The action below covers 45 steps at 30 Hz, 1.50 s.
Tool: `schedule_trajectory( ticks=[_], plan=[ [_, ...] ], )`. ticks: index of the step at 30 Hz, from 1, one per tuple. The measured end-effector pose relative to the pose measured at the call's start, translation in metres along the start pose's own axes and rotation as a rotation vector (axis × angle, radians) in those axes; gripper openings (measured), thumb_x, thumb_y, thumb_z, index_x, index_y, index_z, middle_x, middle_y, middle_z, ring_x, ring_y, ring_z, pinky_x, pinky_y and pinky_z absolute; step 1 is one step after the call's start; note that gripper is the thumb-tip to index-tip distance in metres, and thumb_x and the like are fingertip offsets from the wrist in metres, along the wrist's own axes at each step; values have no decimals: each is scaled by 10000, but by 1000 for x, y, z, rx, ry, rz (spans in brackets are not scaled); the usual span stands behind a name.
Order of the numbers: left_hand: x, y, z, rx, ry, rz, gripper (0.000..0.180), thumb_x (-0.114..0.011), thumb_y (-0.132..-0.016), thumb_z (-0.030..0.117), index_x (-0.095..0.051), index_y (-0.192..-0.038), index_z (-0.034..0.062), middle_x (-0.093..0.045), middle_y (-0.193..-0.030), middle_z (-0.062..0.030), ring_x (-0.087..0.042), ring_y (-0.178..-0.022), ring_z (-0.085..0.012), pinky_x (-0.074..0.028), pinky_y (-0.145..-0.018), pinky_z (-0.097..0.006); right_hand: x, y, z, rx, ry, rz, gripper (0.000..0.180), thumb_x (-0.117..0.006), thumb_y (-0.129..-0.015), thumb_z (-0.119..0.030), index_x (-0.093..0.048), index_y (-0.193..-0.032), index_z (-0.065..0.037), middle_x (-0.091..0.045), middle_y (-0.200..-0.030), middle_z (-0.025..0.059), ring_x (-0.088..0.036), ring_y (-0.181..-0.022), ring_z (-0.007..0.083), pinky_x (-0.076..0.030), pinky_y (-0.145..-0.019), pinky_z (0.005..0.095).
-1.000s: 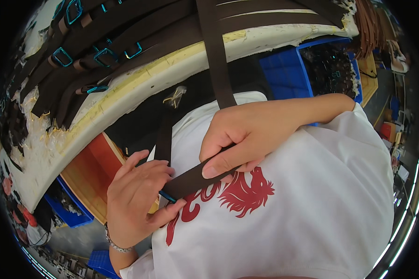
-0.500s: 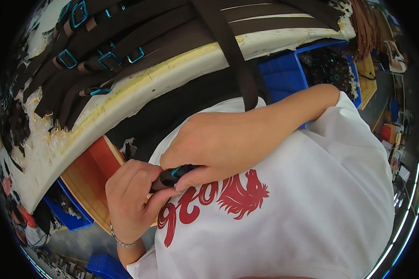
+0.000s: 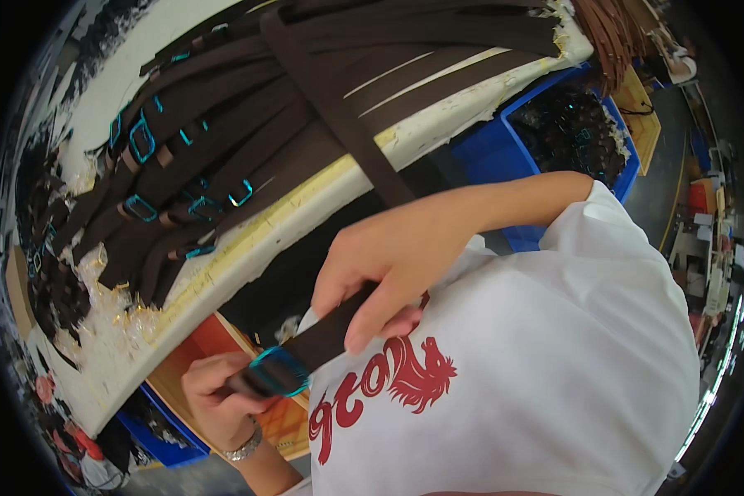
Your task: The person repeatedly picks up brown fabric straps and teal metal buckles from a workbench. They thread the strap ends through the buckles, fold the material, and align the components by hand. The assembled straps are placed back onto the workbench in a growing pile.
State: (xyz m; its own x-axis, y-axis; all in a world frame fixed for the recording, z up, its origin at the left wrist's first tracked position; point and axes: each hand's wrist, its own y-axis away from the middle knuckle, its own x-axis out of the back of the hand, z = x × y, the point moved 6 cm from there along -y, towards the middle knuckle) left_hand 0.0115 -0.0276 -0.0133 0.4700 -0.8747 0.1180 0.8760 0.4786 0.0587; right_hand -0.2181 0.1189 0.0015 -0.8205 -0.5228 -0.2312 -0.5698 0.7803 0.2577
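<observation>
Left hand (image 3: 217, 398), right hand (image 3: 397, 260) curled around strap (image 3: 324, 337)

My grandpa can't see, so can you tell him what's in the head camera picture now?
A person's left hand grips a dark brown strap beside its shiny blue buckle, and the right hand holds it farther along, in front of a white shirt with a red print. More dark straps lie on a white table beyond.
</observation>
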Motion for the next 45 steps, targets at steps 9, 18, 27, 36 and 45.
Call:
schedule_trajectory(
  ticks=[9, 18, 27, 36, 45],
  plan=[
    [235, -6, 67, -18, -391, 527, 332, -722, -1071, 333, -595, -942, 55, -506, -796, 52, -474, -692, -40, -369, -542, -201, 179, 229, -99, 153, 717, 1171, 332, -729, -1025, -268, -721, -817, -9, -588, -617, -8, -536, -561, 96, -421, -553, 322],
    [248, -139, 97, -456, -1239, 603, 489, -640, -1119, 258, -497, -758, -39, -399, -638, -64, -354, -604, -159, -291, -572, -376, 281, 400, -124, 191, 1499, 1746, 437, -709, -1012, -348, -677, -756, 5, -548, -578, 82, -508, -539, 149, -398, -556, 394],
    [212, -199, 28, -505, -1603, 538, 298, -692, -1052, 195, -591, -837, 14, -561, -748, -136, -585, -701, -350, -460, -671, -456, 374, 284, -53, 178, 1622, 1786, 150, -699, -976, -180, -739, -1088, -88, -727, -944, 111, -719, -899, 321, -572, -799, 413],
    [169, -184, 51, -489, -1317, 572, 57, -679, -1014, 42, -665, -1016, -12, -709, -1016, -144, -689, -923, -329, -539, -835, -427, 425, -48, -82, 226, 1717, 860, 359, -802, -932, -355, -743, -1181, -104, -752, -1104, 121, -697, -1102, 359, -556, -921, 484],
    [101, -152, 85, -392, -571, 451, 328, -726, -1035, 175, -646, -1268, -42, -720, -1039, -129, -683, -798, -194, -532, -716, -304, 304, -33, -214, 663, 1121, 814, 188, -645, -1049, -249, -725, -1095, -85, -737, -782, 31, -691, -688, 166, -545, -638, 355]
  ],
)
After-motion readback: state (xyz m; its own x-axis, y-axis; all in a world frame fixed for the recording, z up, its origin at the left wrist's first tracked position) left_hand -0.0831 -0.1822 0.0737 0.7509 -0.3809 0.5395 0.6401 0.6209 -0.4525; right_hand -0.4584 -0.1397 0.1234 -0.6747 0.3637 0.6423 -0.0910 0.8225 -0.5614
